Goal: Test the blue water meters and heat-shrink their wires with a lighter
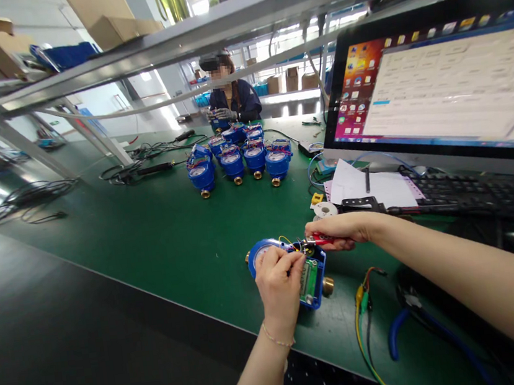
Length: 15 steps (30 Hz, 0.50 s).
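A blue water meter point(323, 293) with brass fittings lies on the green bench before me, its box open on a green circuit board point(310, 278). My left hand point(277, 280) rests over the meter's dial, thumb and fingertips pinched on a thin wire at the top of the box. From the right, my right hand point(341, 232) is closed round red-handled pliers point(319, 239). Their metal tip is among the thin wires, close to my left fingertips. Exactly what the tip touches is too small to make out.
Several blue meters point(232, 165) stand further back, before a seated person point(238, 98). To the right are a monitor point(440, 82), keyboard point(467, 188), papers point(354, 187) and solder spool point(325, 210). Clip leads point(362, 304) and blue-handled pliers point(398, 331) lie nearby. A shelf point(163, 38) crosses overhead.
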### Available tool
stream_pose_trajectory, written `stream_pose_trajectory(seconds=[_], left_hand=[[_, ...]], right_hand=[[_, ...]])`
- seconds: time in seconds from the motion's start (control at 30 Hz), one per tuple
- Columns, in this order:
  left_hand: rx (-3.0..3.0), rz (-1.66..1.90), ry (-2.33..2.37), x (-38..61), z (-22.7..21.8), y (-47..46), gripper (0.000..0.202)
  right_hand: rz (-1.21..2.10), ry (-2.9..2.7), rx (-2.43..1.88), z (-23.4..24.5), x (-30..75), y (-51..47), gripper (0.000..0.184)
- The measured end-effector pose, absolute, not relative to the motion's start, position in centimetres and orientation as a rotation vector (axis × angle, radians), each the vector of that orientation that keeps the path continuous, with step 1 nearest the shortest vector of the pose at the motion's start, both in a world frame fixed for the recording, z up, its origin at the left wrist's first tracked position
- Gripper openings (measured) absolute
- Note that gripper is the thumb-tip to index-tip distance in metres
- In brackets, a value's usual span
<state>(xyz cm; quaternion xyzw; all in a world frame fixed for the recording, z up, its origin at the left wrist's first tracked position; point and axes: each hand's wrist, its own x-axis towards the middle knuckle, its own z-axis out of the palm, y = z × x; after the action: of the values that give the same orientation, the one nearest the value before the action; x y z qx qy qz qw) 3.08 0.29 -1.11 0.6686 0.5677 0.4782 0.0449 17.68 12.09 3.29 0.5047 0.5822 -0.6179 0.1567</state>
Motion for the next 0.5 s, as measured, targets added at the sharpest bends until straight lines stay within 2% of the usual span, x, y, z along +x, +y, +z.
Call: stream_pose_trajectory(seconds=[0.5], left_hand=[[2.027,1.466,1.732,3.05,-1.31,0.37,0.010]], right_hand=[[-1.768,1.679,1.464,3.13,17.52,12.41,0.047]])
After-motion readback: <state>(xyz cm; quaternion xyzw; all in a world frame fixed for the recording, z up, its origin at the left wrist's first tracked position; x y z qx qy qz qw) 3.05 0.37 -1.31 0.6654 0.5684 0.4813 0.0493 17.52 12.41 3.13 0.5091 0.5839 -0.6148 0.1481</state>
